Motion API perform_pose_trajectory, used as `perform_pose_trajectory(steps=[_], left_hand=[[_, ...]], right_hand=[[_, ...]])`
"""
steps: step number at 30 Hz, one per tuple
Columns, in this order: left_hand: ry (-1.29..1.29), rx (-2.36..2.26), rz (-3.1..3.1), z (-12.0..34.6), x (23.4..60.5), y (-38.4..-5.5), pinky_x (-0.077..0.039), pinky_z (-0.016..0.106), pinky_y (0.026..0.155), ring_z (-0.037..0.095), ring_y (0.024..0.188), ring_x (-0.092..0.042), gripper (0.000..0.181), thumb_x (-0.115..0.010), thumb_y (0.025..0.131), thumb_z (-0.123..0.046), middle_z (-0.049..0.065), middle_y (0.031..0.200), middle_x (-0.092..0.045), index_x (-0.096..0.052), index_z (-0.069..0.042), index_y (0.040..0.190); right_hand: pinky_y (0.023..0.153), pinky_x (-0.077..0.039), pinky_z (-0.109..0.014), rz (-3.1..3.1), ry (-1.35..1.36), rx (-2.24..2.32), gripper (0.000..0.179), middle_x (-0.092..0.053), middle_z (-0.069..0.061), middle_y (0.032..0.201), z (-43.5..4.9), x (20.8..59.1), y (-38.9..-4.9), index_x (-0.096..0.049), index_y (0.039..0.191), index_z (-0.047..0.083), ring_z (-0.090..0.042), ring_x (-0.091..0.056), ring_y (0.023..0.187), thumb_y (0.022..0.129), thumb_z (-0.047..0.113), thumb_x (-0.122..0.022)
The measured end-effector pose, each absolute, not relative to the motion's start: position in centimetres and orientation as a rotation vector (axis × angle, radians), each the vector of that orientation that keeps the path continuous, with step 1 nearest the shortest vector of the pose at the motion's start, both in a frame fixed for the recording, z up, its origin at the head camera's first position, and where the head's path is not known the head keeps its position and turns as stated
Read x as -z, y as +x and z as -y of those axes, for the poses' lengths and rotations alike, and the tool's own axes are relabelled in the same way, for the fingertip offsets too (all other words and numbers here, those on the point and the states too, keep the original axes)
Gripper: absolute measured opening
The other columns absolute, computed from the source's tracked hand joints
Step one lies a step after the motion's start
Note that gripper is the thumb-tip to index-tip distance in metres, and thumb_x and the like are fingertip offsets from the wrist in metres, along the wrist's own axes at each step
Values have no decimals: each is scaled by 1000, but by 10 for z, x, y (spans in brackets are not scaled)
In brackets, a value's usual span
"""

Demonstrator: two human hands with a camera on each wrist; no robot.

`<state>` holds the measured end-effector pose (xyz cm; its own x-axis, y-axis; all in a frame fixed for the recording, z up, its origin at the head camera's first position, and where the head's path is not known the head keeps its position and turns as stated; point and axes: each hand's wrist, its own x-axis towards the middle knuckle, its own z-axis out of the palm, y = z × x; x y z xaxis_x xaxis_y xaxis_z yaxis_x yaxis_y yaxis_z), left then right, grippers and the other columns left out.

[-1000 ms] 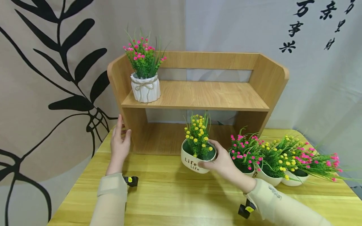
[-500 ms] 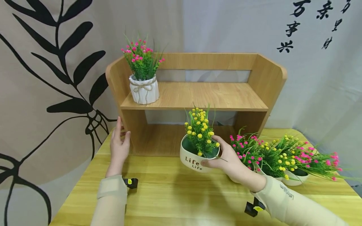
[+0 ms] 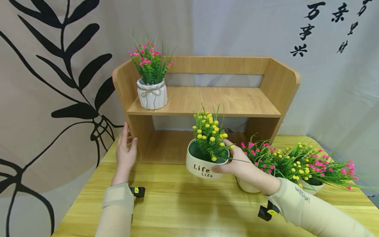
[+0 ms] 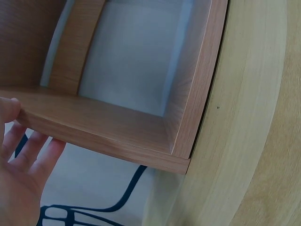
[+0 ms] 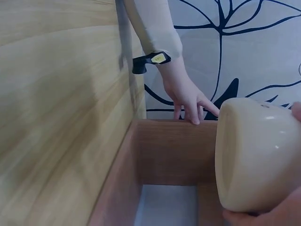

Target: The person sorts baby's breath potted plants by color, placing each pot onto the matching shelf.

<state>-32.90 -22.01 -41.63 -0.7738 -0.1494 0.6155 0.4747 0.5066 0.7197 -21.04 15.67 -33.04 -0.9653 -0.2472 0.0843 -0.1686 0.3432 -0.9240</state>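
My right hand [image 3: 241, 163] grips the rim and side of a cream oval flowerpot [image 3: 201, 168] with yellow artificial flowers [image 3: 210, 131]. The pot reads "Life" and hangs above the table, before the lower opening of a wooden desk shelf [image 3: 225, 100]. In the right wrist view, the underside of the flowerpot [image 5: 263, 155] shows, with only parts of the holding fingers at the edge. My left hand [image 3: 126, 154] rests at the shelf's left side panel. The left wrist view shows the left hand [image 4: 28, 174] with fingers fairly straight against the panel's outer face and the thumb near its edge.
A white pot [image 3: 152, 95] with pink flowers and a twine bow stands on the upper board's left end. Right of the shelf, pink flowers [image 3: 257, 154], yellow flowers [image 3: 293, 161] and another pink-flowered plant [image 3: 328, 166] crowd together in pots on the wooden table [image 3: 177, 204].
The right hand has raised the yellow-flowered pot slightly and shifted it a little left, while the right forearm swung rightward. The left hand stays at the shelf's side.
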Motion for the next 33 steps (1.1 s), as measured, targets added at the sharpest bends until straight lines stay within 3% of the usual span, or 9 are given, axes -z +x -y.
perform_pose_trajectory(steps=[5, 8, 12, 19, 25, 33], left_hand=[[-275, 1281, 2115, 220, 416, -331, -48, 54, 80, 42, 106, -52, 72, -51, 98, -1, 24, 139, -40, -20, -31, 156], [-277, 1281, 2117, 220, 415, -331, -48, 54, 80, 41, 106, -52, 72, -51, 98, -1, 24, 139, -40, -20, -31, 156], [-278, 1278, 2118, 221, 415, -331, -49, 55, 81, 42, 106, -52, 73, -51, 98, 0, 25, 138, -41, -20, -31, 156], [-280, 1284, 2113, 221, 417, -329, -49, 57, 81, 43, 106, -53, 73, -51, 97, 2, 25, 138, -40, -20, -29, 156], [-274, 1279, 2117, 220, 417, -330, -49, 57, 81, 43, 106, -53, 73, -51, 98, 1, 25, 137, -41, -20, -30, 156], [-264, 1290, 2119, 221, 417, -329, -49, 55, 81, 41, 105, -52, 72, -52, 98, -2, 25, 136, -41, -21, -31, 156]], right_hand=[[92, -47, -40, -2594, -617, 1695, 72, -62, -10, 122, -161, 320, -216, -50, 132, 3, -21, -60, 106, 69, 9, -83], [93, -46, -39, -2604, -618, 1695, 66, -57, -7, 128, -162, 315, -216, -54, 128, 4, -19, -58, 109, 69, 10, -83], [93, -45, -39, -2629, -600, 1664, 65, -56, -6, 129, -162, 310, -215, -55, 127, 5, -19, -57, 109, 70, 12, -83], [92, -44, -39, -2606, -545, 1619, 59, -65, -9, 109, -159, 308, -216, -59, 123, 3, -21, -56, 105, 70, 16, -83], [91, -45, -37, -2542, -462, 1663, 60, -58, -16, 114, -155, 313, -217, -56, 122, -2, -24, -55, 106, 71, 16, -82], [86, -49, -34, -2386, -567, 1818, 56, -64, -19, 109, -142, 329, -225, -56, 119, -7, -22, -63, 97, 70, 8, -80]])
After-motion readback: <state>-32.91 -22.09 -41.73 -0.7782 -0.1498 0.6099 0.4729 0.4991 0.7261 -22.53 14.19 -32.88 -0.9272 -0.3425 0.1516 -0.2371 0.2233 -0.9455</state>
